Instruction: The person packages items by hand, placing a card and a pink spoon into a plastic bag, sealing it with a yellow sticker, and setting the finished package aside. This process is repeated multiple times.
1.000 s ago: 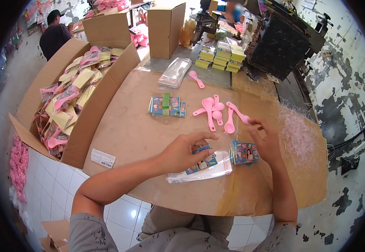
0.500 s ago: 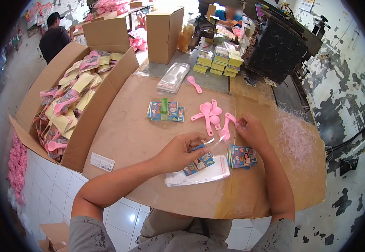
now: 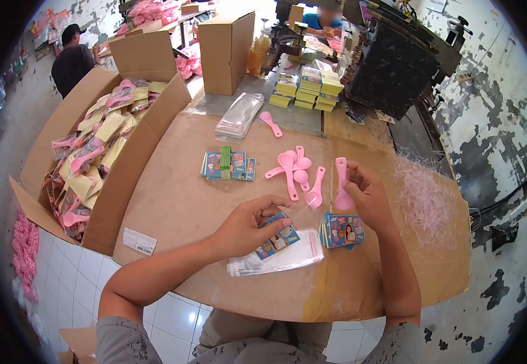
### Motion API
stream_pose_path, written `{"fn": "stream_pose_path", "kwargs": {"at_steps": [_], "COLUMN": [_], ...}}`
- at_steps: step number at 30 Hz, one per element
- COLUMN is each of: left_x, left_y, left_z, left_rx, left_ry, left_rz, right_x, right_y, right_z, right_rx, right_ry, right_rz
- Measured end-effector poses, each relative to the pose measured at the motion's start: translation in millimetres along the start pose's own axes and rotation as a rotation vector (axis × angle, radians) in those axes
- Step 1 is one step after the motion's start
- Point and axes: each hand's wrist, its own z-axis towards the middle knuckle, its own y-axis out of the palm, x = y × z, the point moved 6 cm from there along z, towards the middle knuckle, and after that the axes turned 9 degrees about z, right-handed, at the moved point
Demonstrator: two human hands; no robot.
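Observation:
My left hand [image 3: 262, 225] is closed on a blue printed card [image 3: 278, 244] with a clear plastic bag [image 3: 304, 212] around or beside it. Below them lies a stack of clear plastic bags [image 3: 303, 255]. In my right hand [image 3: 365, 197] a pink plastic spoon [image 3: 341, 176] is pinched, handle upward. Just under that hand rests a pile of blue cards [image 3: 343, 231]. Several pink spoons [image 3: 287, 170] lie in a heap on the cardboard sheet, with another pink spoon [image 3: 315, 188] close to the bag's mouth.
A banded card bundle [image 3: 227, 164], more clear bags [image 3: 240, 115] and a lone spoon [image 3: 270, 124] lie farther back. At left, a large carton [image 3: 136, 164] holds packed spoons. Card stacks [image 3: 309, 88] stand behind, near a dark machine [image 3: 391, 67]. Pink shreds [image 3: 428, 197] lie right. Two other people sit beyond.
My right hand has lifted one pink spoon off the heap and drawn it to the right. My left hand keeps the card and bag. The view has shifted slightly.

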Motion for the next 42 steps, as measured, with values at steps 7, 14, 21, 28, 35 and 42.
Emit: {"fn": "stream_pose_path", "kwargs": {"at_steps": [7, 14, 21, 28, 35, 42], "left_x": [2.6, 5.4, 4.3, 3.2, -3.5, -2.7], "left_y": [1.5, -0.6, -2.4, 7.2, 5.8, 3.7], "left_z": [-3.3, -3.8, -3.4, -5.3, -3.7, 0.2], "left_rx": [0.003, -0.011, -0.003, -0.095, -0.108, -0.054], "left_ry": [-0.014, -0.009, -0.039, -0.058, -0.099, -0.022], "left_rz": [-0.036, 0.039, 0.115, 0.072, -0.014, -0.051], "right_x": [-21.3, -43.2, -40.4, -33.5, -30.8, -9.8], "right_y": [44.2, 44.4, 46.4, 54.2, 62.9, 63.7], "right_z": [-26.5, -28.9, -27.5, -28.6, -34.9, -36.9], "right_rx": [-0.103, 0.113, 0.059, -0.076, -0.04, -0.173], "right_ry": [0.048, -0.198, -0.133, -0.039, -0.08, -0.179], "right_rz": [0.282, 0.323, 0.277, 0.255, 0.279, 0.013]}}
